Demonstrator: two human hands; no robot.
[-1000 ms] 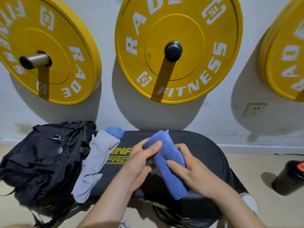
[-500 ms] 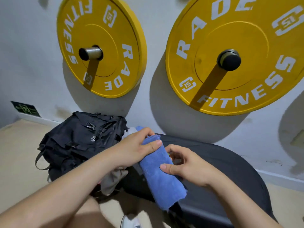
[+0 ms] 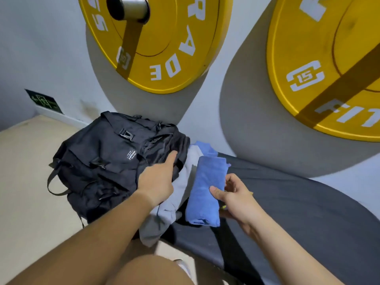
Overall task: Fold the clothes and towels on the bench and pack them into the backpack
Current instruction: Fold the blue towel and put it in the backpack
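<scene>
Your right hand point(image 3: 236, 194) pinches the folded towel point(image 3: 205, 194); your left hand point(image 3: 158, 177), fingers straight, touches the backpack point(image 3: 98, 161) just left of that grip. Hold the mouth wide, then slide the towel in flat.

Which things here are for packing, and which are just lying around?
For the job: black backpack, folded blue towel in the right hand, grey garment, second blue cloth, bench, left hand on the backpack.
Just there: yellow weight plates, green wall sign.
</scene>
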